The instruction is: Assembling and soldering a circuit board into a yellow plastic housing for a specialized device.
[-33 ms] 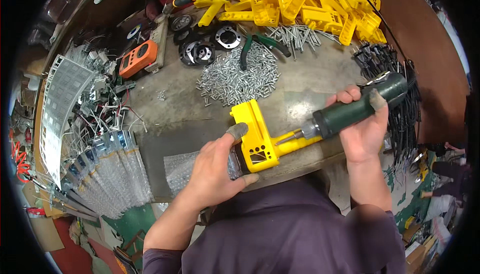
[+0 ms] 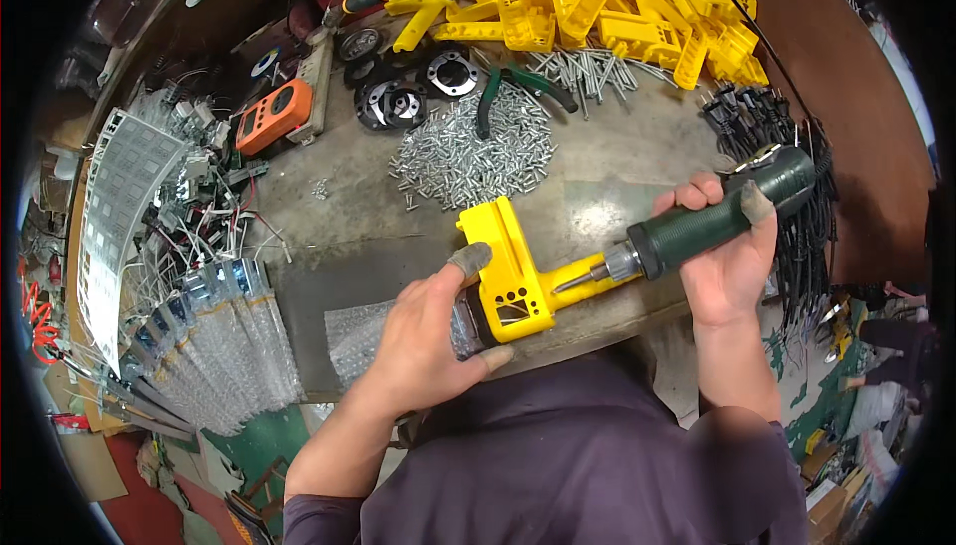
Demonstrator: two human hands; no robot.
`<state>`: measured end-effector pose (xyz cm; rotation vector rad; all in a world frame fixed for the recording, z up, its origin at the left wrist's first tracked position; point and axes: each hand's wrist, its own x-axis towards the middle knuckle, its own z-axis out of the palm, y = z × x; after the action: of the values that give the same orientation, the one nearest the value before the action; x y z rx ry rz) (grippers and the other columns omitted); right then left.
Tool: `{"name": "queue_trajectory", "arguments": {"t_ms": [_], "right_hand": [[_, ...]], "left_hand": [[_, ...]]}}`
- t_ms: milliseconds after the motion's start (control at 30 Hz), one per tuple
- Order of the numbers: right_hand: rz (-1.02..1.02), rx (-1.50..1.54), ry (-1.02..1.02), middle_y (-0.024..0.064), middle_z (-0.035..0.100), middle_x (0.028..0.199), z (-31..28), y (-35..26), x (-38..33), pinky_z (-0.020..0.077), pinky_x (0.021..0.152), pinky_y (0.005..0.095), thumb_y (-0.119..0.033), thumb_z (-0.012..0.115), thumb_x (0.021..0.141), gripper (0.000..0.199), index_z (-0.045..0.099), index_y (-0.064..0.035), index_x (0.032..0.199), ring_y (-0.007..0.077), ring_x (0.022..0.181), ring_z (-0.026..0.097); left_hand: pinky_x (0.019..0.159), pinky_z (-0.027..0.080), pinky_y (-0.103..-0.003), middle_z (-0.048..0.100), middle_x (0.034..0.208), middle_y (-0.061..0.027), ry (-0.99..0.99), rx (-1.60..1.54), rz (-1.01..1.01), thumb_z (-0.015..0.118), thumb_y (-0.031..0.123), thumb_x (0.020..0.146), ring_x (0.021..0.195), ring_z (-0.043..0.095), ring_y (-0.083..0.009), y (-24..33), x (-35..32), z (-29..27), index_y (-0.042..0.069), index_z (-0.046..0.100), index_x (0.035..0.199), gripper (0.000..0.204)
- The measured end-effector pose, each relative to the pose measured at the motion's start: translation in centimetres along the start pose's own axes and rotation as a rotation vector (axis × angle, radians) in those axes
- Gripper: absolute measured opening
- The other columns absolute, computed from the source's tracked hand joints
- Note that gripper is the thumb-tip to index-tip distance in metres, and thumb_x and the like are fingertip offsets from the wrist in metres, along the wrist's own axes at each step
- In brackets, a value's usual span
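Yellow plastic part [image 2: 513, 276] gripped in left hand [image 2: 428, 341], right hand [image 2: 727, 256] holding green electric screwdriver [image 2: 707, 221], tip against part

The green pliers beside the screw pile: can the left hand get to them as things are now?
Probably not at once. The left hand grips the yellow part, so it is not free. The path to the pliers crosses only the screw pile, low and flat.

Heap of small silver screws [image 2: 473, 152] on the grey worktop [image 2: 617, 162], green-handled pliers [image 2: 523, 87] touching it, pile of yellow plastic brackets [image 2: 597, 7] behind, black round flanges [image 2: 408, 97], orange rectangular device [image 2: 274, 115], bundle of black plugs and cords [image 2: 752, 117], sheet of clear bubble wrap [image 2: 354, 336]
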<state>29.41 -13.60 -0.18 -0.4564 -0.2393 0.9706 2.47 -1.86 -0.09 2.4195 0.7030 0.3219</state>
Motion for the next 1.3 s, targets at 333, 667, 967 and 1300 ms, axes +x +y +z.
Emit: {"name": "queue_trajectory", "arguments": {"t_ms": [333,667,967,1300], "right_hand": [[0.032,-0.025,0.013,0.0042,0.058,0.088,0.3,0.2,-1.7,0.0448,0.096,0.0443,-0.033,0.06,0.089,0.027,0.057,-0.0066,0.094,0.0214,0.09,0.056],[0.064,0.139,0.164,0.0049,0.059,0.091,0.1,2.7,-2.4,0.0483,0.089,0.0421,-0.023,0.06,0.09,0.016,0.057,-0.0074,0.094,0.0227,0.094,0.058],[0.028,0.141,0.061,0.0027,0.061,0.091,-0.2,2.3,-2.7,0.049,0.082,0.0356,-0.022,0.061,0.09,0.018,0.056,-0.0087,0.101,0.0177,0.09,0.059],[-0.046,-0.442,-0.089,0.0074,0.061,0.086,3.2,-2.5,-1.3,0.0546,0.069,0.037,-0.025,0.063,0.094,0.031,0.047,-0.007,0.114,0.0202,0.073,0.064]], "left_hand": [[0.093,0.045,-0.045,0.057,0.119,-0.0219,-0.009,-0.024,0.085,0.086,0.019,0.063,0.107,0.056,-0.0403,-1.1,-0.4,0.0,-0.001,0.037,0.137,0.091],[0.111,0.032,-0.044,0.04,0.144,-0.019,0.091,-0.302,-0.107,0.072,0.003,0.065,0.133,0.041,-0.0343,-1.7,-1.4,1.2,-0.001,0.026,0.145,0.093],[0.111,0.031,-0.044,0.038,0.145,-0.0197,-0.012,-0.354,-0.163,0.067,0.0,0.066,0.135,0.039,-0.0334,0.4,-0.7,0.7,0.0,0.027,0.145,0.089],[0.112,0.03,-0.04,0.041,0.142,-0.023,0.137,0.188,-0.095,0.065,0.001,0.078,0.134,0.04,-0.0324,-4.7,-3.7,-0.4,-0.003,0.03,0.144,0.074]]}}
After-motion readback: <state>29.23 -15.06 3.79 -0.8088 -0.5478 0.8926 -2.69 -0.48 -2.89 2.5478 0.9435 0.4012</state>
